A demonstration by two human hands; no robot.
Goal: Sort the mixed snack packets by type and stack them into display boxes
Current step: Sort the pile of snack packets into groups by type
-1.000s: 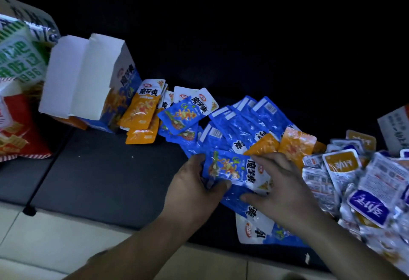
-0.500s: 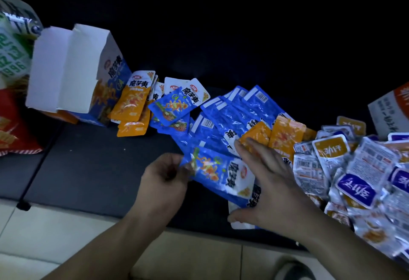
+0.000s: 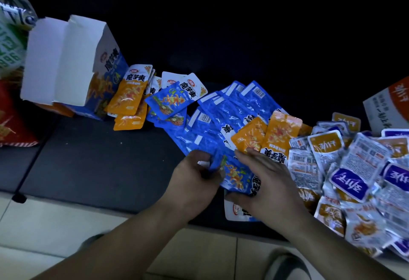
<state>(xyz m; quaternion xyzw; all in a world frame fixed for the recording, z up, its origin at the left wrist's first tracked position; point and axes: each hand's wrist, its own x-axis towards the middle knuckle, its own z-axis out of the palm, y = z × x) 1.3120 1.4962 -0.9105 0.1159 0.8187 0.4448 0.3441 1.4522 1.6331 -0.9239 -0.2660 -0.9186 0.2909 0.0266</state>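
Observation:
Between my two hands lies a blue snack packet [image 3: 236, 175]. My left hand [image 3: 194, 182] pinches its left end, and my right hand [image 3: 265, 182] holds its right part, fingers stretched over it and thumb under. Beyond them several blue packets [image 3: 223, 111] lie fanned out, mostly back side up, with two orange packets [image 3: 267, 135] at their right end. An open blue-and-white display box [image 3: 73, 64] stands at the left with orange packets [image 3: 129, 95] leaning against it.
A heap of silver, purple and amber packets [image 3: 358, 180] fills the right side. A white and orange box [image 3: 389, 104] stands at the far right. Red and green bags [image 3: 11, 93] sit at the far left. The dark surface [image 3: 95, 164] ends at a light tiled floor.
The camera view shifted a little. My hands have drawn closer together on the blue packet, which now lies more tilted; my right hand's fingers reach up to the orange packets.

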